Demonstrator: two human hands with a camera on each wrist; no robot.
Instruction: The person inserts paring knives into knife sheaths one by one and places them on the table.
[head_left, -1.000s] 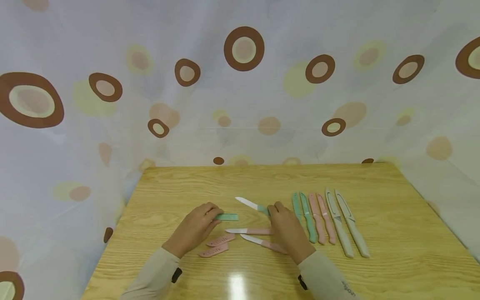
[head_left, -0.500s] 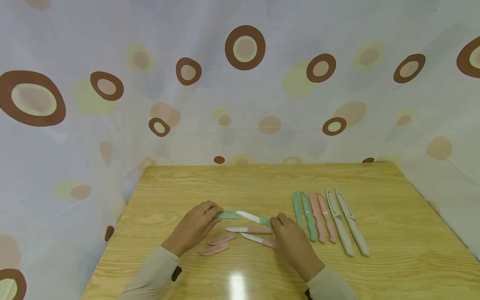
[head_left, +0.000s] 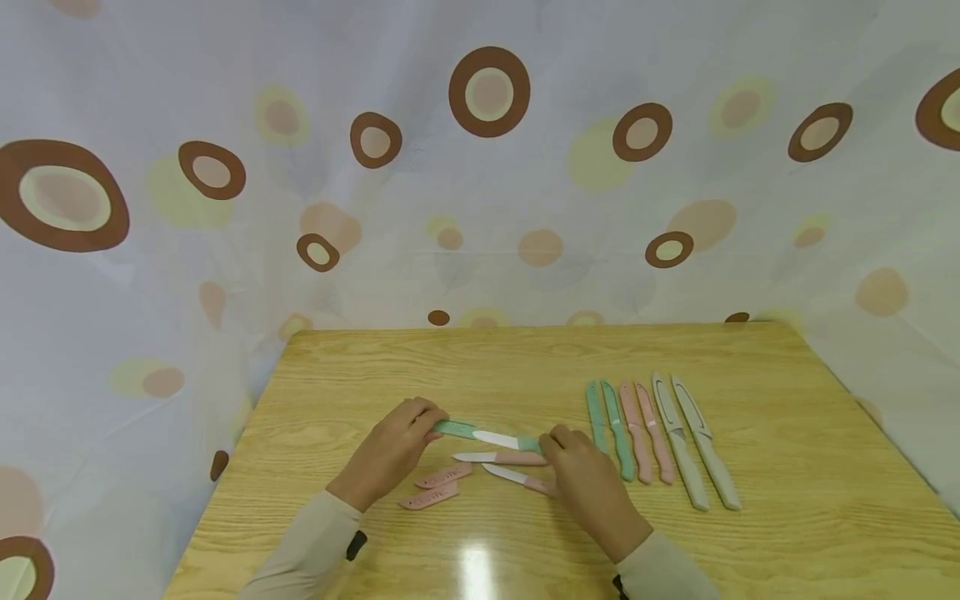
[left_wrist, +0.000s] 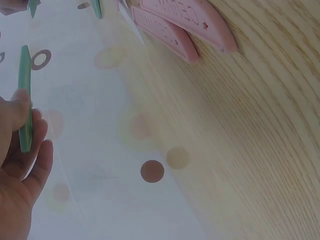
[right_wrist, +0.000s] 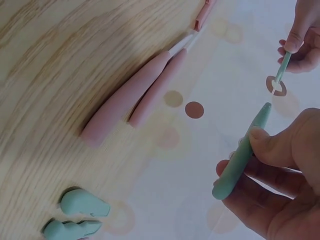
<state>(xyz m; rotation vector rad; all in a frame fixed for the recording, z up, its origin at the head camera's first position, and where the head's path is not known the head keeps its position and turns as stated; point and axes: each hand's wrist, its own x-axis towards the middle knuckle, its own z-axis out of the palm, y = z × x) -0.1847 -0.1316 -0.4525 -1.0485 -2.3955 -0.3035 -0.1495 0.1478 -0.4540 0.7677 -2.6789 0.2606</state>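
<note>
Right hand (head_left: 588, 479) grips small green-handled paring knife (head_left: 517, 441) by handle, above wooden surface (head_left: 787, 467). Left hand (head_left: 390, 450) pinches slim green plastic blade sheath (head_left: 455, 429), blade tip partly inside. Knife likely light, stiff, sharp-edged; sheath smooth, probably slippery. Hold handle and sheath's closed end.

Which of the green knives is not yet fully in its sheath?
The green knife held in the right hand: white blade partly showing, tip entering the green sheath in the left hand. The sheathed green pair lies right.

bare far tabletop (head_left: 480, 358), sheathed knives (head_left: 660, 433) right
</note>
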